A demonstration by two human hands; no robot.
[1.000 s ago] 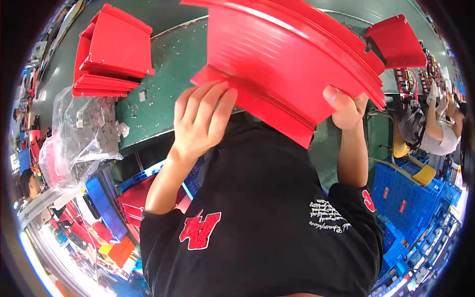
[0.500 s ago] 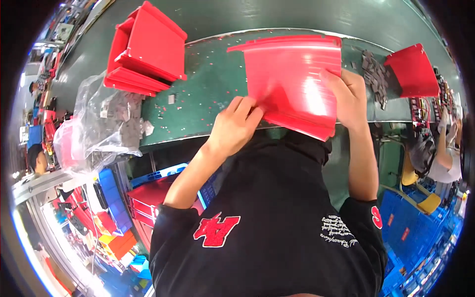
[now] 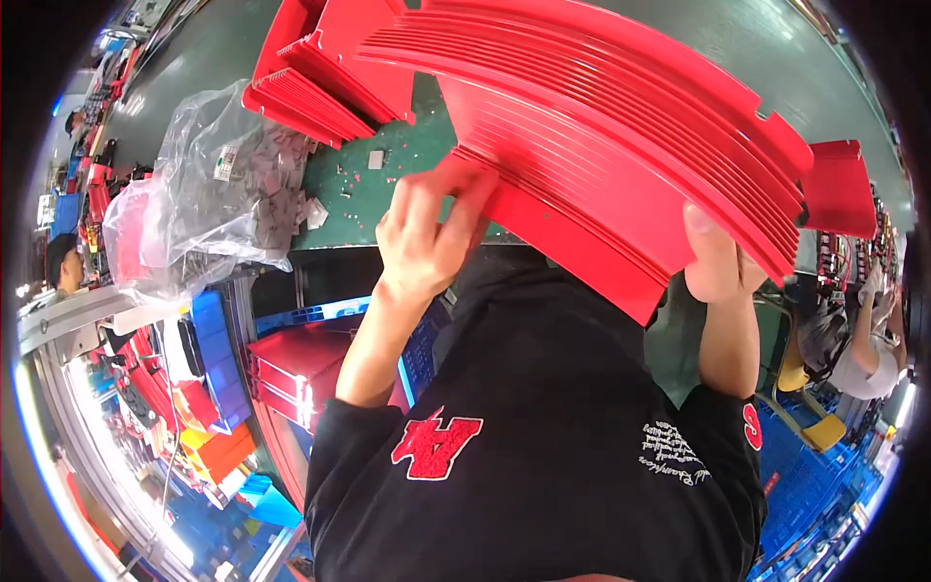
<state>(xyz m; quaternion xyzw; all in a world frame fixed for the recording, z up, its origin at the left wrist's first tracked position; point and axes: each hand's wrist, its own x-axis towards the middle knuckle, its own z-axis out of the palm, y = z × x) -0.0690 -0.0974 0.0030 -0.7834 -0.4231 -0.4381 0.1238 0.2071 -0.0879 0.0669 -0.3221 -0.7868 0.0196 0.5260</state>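
A large red ribbed plastic panel [image 3: 572,165] is raised in front of me, tilted, with its ridged long edge on the far side. My right hand [image 3: 716,257] grips its right end, thumb on the inner face and the other fingers mostly hidden behind it. At the near left corner, my left hand [image 3: 432,223] has its fingers bent and pressed to the panel's edge. Whether a small piece sits between those fingertips cannot be made out.
Red panels [image 3: 325,78] stand stacked at the far left of the green table [image 3: 354,189]. A clear plastic bag [image 3: 208,194] with small grey pieces lies at the left edge. Another red panel [image 3: 839,189] stands far right. Red parts [image 3: 301,364] fill a blue crate below left.
The panel has come up closer and tilted, so its ridged far edge now shows. My right hand has moved down and right along with it, while the left stays at the near left corner.
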